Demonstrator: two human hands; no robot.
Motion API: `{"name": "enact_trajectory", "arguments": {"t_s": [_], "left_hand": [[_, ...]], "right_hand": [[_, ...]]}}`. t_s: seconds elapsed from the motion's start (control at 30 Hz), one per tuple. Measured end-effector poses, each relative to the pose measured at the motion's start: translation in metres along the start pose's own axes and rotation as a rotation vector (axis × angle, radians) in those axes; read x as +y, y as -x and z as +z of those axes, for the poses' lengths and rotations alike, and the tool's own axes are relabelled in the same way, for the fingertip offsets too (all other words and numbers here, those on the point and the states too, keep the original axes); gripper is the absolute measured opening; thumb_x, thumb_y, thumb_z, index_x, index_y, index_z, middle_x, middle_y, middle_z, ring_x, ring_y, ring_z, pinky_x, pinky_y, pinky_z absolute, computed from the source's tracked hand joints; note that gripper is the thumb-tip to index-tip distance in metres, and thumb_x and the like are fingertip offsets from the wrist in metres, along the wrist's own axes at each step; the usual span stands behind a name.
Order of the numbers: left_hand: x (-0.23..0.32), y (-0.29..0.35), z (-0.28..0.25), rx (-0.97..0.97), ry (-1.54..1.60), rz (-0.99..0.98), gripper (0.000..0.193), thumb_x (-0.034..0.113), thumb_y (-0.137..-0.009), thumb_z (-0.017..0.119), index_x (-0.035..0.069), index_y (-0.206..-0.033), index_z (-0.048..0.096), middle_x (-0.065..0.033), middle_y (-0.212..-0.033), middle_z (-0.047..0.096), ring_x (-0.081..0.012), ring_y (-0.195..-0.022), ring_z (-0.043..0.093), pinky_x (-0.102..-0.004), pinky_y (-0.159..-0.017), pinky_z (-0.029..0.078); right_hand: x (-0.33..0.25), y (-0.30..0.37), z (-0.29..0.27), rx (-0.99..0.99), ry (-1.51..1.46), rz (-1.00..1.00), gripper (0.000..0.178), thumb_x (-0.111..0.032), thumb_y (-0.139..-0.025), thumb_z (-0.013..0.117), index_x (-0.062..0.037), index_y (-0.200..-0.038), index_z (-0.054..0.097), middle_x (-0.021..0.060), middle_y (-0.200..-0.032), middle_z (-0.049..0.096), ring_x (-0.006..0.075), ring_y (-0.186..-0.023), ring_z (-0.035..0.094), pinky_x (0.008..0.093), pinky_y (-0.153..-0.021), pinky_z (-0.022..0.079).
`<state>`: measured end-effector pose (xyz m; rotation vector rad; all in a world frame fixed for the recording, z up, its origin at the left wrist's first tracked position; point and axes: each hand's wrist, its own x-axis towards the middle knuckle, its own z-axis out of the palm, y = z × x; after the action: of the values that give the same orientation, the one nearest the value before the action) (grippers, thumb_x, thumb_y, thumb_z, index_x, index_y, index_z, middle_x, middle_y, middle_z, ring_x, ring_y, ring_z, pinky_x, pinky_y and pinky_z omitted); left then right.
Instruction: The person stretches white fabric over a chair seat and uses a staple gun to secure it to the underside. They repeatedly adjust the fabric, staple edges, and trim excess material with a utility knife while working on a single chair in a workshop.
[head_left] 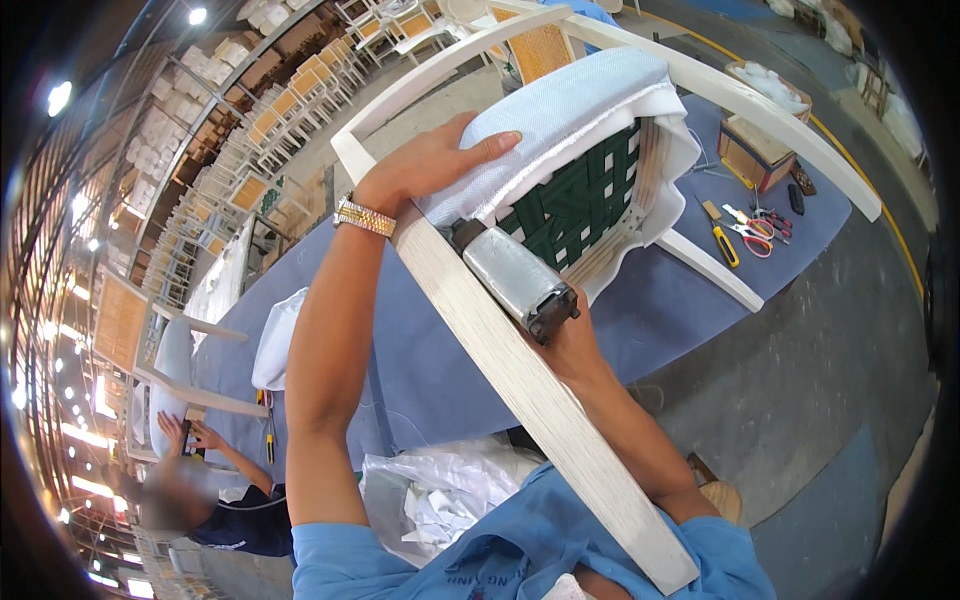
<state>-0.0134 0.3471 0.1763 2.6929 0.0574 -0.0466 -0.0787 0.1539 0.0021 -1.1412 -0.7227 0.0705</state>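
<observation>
A pale wooden chair (pixel 470 310) lies tipped over in front of me, its light-blue upholstered seat (pixel 570 95) turned so that the underside faces me. Dark green woven webbing (pixel 575 205) shows there, with loose white fabric edges around it. My left hand (pixel 425 165) grips the seat's near left corner, thumb pressed on the blue cover; its other fingers are mostly hidden. In my right hand (pixel 572 335) is a silver staple gun (pixel 512 275) with black ends, its nose against the seat's edge near the left hand. The gun's body hides part of my right fingers.
The chair rests on a blue-covered table (pixel 440 390). Scissors (pixel 752 238), a yellow-handled screwdriver (pixel 724 245) and a cardboard box (pixel 755 150) lie at the right. A plastic bag of white scraps (pixel 440 500) sits below. A co-worker (pixel 220 505) handles another chair at left.
</observation>
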Motion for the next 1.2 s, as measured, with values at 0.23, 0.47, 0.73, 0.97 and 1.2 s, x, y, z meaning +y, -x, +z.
{"name": "enact_trajectory", "arguments": {"t_s": [0.23,0.47,0.73,0.97,1.2], "left_hand": [[-0.008,-0.005,0.004,0.104,0.003,0.096,0.103,0.081,-0.086,0.056,-0.007,-0.14,0.054,-0.0303,-0.127,0.066,-0.0377,-0.117,0.066,-0.0408,-0.103,0.048],[-0.01,-0.003,0.003,0.097,0.002,0.059,0.11,0.084,-0.083,0.056,-0.01,-0.141,0.051,-0.0323,-0.127,0.065,-0.0393,-0.119,0.065,-0.0415,-0.102,0.05],[-0.008,0.0,0.004,0.104,-0.017,0.056,0.108,0.084,-0.083,0.055,-0.008,-0.138,0.055,-0.0318,-0.124,0.066,-0.0388,-0.115,0.067,-0.0421,-0.1,0.05],[0.001,0.008,0.002,0.071,-0.118,0.03,0.101,0.078,-0.091,0.051,-0.007,-0.145,0.049,-0.031,-0.14,0.057,-0.0391,-0.132,0.056,-0.0408,-0.112,0.04],[0.017,0.076,0.043,0.688,0.078,0.31,0.06,0.037,-0.096,0.071,0.004,-0.143,0.055,-0.0194,-0.131,0.067,-0.0324,-0.122,0.064,-0.042,-0.108,0.046]], "right_hand": [[0.005,-0.002,0.001,0.047,0.05,-0.076,0.052,-0.005,-0.074,0.077,0.0044,-0.123,0.062,0.0195,-0.108,0.069,0.0331,-0.096,0.07,0.0351,-0.085,0.053],[-0.013,-0.006,0.0,0.026,0.151,-0.05,0.048,-0.004,-0.076,0.075,0.0028,-0.122,0.064,0.0184,-0.109,0.068,0.0348,-0.097,0.069,0.0355,-0.085,0.052],[-0.003,-0.005,0.0,0.038,0.129,-0.091,0.054,-0.002,-0.072,0.079,0.0029,-0.123,0.063,0.0188,-0.106,0.069,0.0343,-0.094,0.07,0.0354,-0.084,0.053],[0.0,0.002,-0.012,0.06,0.27,-0.063,0.057,-0.005,-0.072,0.084,0.0026,-0.123,0.06,0.0178,-0.098,0.071,0.0266,-0.085,0.07,0.0326,-0.078,0.054],[0.037,0.054,-0.084,0.104,0.303,0.26,0.044,-0.016,-0.08,0.082,0.0027,-0.116,0.065,0.016,-0.1,0.074,0.0244,-0.087,0.072,0.0353,-0.08,0.056]]}}
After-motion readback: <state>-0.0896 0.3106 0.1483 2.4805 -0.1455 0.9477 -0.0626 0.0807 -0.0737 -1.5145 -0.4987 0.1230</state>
